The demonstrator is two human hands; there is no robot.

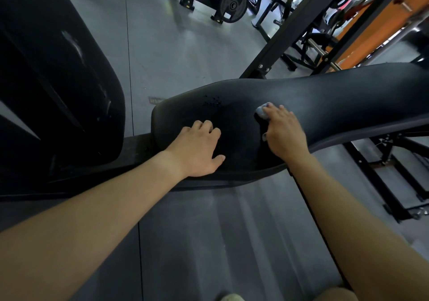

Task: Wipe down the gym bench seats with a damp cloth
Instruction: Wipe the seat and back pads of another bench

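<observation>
A black padded bench seat [325, 96] runs from the centre of the head view to the right edge. My left hand [199, 147] rests on its near left end, fingers loosely curled against the pad and holding nothing. My right hand [283, 131] presses a small pale blue cloth [262, 111] onto the pad; my fingers curl over the cloth and most of it is hidden under my palm. A patch of small dark specks [212, 102] marks the pad just beyond my left hand.
A tall black upholstered pad [58, 80] stands at the left. Black frame bars [299, 19] rise behind the bench, with a weight plate [232, 4] on a rack beyond. An orange beam [371, 26] crosses the top right. Grey rubber floor [209, 242] lies below.
</observation>
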